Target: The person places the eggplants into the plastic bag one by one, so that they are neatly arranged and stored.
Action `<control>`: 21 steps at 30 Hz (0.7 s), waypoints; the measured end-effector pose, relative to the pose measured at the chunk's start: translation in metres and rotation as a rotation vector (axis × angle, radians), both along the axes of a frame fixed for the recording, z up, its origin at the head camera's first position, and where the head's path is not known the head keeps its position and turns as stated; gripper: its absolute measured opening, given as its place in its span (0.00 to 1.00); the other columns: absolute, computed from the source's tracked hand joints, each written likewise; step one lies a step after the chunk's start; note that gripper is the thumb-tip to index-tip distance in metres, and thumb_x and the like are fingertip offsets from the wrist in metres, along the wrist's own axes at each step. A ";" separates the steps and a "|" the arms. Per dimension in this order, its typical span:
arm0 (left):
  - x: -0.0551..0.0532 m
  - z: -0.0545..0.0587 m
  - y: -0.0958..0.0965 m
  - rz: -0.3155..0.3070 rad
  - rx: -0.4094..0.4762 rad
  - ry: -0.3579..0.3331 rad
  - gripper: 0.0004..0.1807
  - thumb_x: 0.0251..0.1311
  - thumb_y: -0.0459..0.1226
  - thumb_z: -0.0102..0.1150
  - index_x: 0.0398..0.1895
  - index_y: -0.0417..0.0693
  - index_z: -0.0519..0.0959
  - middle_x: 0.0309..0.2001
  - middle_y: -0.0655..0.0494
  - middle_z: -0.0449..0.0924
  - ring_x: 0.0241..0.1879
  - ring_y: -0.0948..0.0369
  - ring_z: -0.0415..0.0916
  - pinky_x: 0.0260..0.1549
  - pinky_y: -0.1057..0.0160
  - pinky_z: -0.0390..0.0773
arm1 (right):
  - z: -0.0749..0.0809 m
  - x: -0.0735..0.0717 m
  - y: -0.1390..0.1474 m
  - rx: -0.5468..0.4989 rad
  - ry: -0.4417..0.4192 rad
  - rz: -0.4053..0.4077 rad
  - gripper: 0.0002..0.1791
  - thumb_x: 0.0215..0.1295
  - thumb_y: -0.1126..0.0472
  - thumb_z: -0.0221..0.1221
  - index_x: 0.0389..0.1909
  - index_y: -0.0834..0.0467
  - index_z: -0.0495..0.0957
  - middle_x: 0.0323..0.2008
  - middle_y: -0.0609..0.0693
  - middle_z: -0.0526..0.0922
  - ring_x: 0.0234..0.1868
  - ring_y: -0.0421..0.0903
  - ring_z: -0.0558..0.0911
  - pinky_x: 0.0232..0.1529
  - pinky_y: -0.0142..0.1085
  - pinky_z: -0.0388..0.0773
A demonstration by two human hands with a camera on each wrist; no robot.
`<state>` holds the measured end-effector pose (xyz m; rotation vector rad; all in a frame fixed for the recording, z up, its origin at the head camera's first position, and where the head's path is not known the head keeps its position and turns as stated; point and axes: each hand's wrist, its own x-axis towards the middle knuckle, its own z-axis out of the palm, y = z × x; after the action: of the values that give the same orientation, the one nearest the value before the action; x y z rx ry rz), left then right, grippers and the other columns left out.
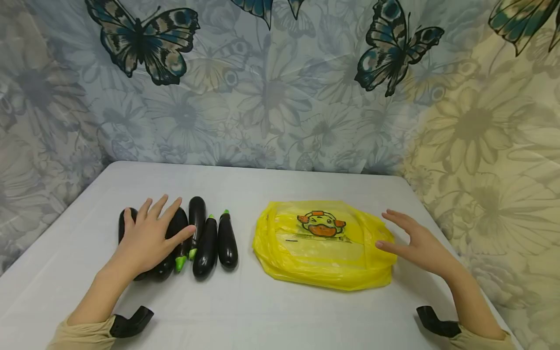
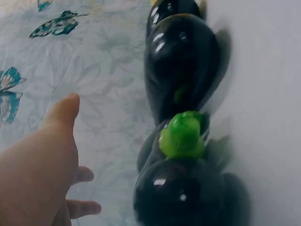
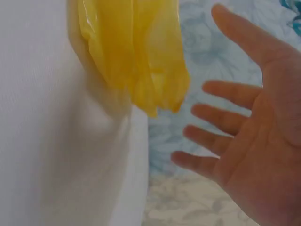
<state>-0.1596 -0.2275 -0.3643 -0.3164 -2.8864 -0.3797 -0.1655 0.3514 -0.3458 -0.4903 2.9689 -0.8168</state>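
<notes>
Several dark, glossy eggplants (image 1: 205, 250) lie side by side on the left part of the table, some with green stem ends pointing away and others toward me. My left hand (image 1: 146, 238) is spread above the leftmost ones, fingers extended, and hides part of them. In the left wrist view a bright green stem end (image 2: 183, 136) shows between two rounded eggplants, with the thumb off to one side. Right of the eggplants lies a yellow plastic bag (image 1: 323, 267) with a duck print. Beside its right end hovers my right hand (image 1: 424, 250), fingers spread and holding nothing.
A white cloth (image 1: 262, 311) covers the table, whose far edge meets a patterned fabric backdrop (image 1: 271, 121) with butterflies and flowers. Black curved pieces (image 1: 131, 322) sit at both wrists beside beige sleeves (image 1: 87, 335). A gap of white table separates eggplants and bag.
</notes>
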 end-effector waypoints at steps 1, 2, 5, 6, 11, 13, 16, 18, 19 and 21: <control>0.000 0.001 -0.004 -0.015 0.032 0.016 0.46 0.66 0.65 0.47 0.77 0.46 0.57 0.72 0.32 0.51 0.68 0.29 0.44 0.57 0.23 0.31 | -0.001 0.000 0.003 -0.019 -0.004 0.008 0.45 0.62 0.44 0.66 0.75 0.58 0.59 0.73 0.63 0.55 0.68 0.70 0.57 0.57 0.70 0.59; 0.000 0.002 -0.008 -0.031 0.071 0.027 0.44 0.67 0.63 0.49 0.76 0.45 0.57 0.72 0.32 0.51 0.68 0.29 0.45 0.58 0.23 0.33 | -0.002 0.000 0.006 -0.038 -0.006 0.019 0.44 0.62 0.45 0.66 0.74 0.57 0.60 0.73 0.62 0.57 0.68 0.68 0.58 0.57 0.68 0.60; 0.001 0.007 -0.024 -0.075 0.215 0.040 0.40 0.70 0.55 0.52 0.76 0.43 0.57 0.72 0.32 0.51 0.69 0.30 0.45 0.59 0.25 0.40 | -0.005 0.000 0.016 -0.098 -0.023 0.050 0.41 0.63 0.50 0.67 0.74 0.51 0.61 0.72 0.58 0.60 0.70 0.60 0.60 0.60 0.61 0.63; 0.001 0.009 -0.031 -0.087 0.259 0.046 0.38 0.71 0.53 0.53 0.76 0.43 0.57 0.72 0.32 0.51 0.69 0.30 0.45 0.59 0.25 0.43 | -0.006 0.001 0.019 -0.106 -0.027 0.057 0.40 0.64 0.51 0.67 0.74 0.49 0.61 0.72 0.56 0.60 0.70 0.54 0.60 0.62 0.55 0.65; 0.000 0.015 -0.067 -0.054 0.395 0.022 0.34 0.72 0.47 0.53 0.76 0.45 0.57 0.73 0.35 0.53 0.69 0.33 0.49 0.59 0.28 0.50 | -0.007 0.001 0.030 -0.136 -0.047 0.118 0.39 0.64 0.57 0.67 0.74 0.48 0.62 0.72 0.57 0.61 0.67 0.27 0.59 0.56 0.26 0.69; 0.000 0.014 -0.081 -0.018 0.416 -0.012 0.35 0.72 0.48 0.53 0.77 0.46 0.57 0.72 0.35 0.54 0.67 0.33 0.53 0.56 0.29 0.56 | -0.008 0.000 0.033 -0.150 -0.066 0.154 0.40 0.63 0.58 0.67 0.74 0.52 0.62 0.72 0.60 0.61 0.66 0.24 0.57 0.55 0.23 0.68; 0.001 0.010 -0.100 0.045 0.420 -0.097 0.37 0.72 0.51 0.52 0.78 0.48 0.53 0.71 0.34 0.56 0.62 0.31 0.59 0.50 0.29 0.63 | -0.011 -0.002 0.036 -0.163 -0.105 0.189 0.41 0.63 0.59 0.68 0.75 0.54 0.60 0.72 0.61 0.59 0.67 0.24 0.57 0.55 0.26 0.69; 0.000 0.004 -0.110 0.076 0.419 -0.150 0.39 0.72 0.53 0.51 0.79 0.47 0.51 0.71 0.32 0.56 0.61 0.29 0.60 0.47 0.28 0.64 | -0.013 -0.003 0.037 -0.171 -0.126 0.201 0.42 0.63 0.60 0.68 0.75 0.54 0.59 0.73 0.59 0.59 0.67 0.25 0.56 0.55 0.28 0.70; -0.001 0.001 -0.115 0.093 0.411 -0.172 0.40 0.72 0.54 0.50 0.79 0.47 0.51 0.70 0.32 0.57 0.61 0.29 0.60 0.45 0.28 0.64 | -0.015 -0.004 0.037 -0.170 -0.131 0.204 0.42 0.63 0.60 0.68 0.75 0.54 0.59 0.73 0.58 0.59 0.67 0.25 0.56 0.56 0.30 0.71; -0.002 -0.005 -0.123 0.115 0.402 -0.208 0.41 0.72 0.56 0.49 0.79 0.46 0.50 0.70 0.30 0.57 0.60 0.28 0.59 0.44 0.28 0.63 | -0.018 -0.006 0.037 -0.169 -0.141 0.212 0.42 0.63 0.59 0.68 0.75 0.53 0.59 0.73 0.57 0.58 0.67 0.25 0.56 0.58 0.41 0.72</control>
<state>-0.1617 -0.3507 -0.3691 -0.0432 -2.9103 -1.0032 -0.1719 0.3885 -0.3635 -0.7073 2.6760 -1.0356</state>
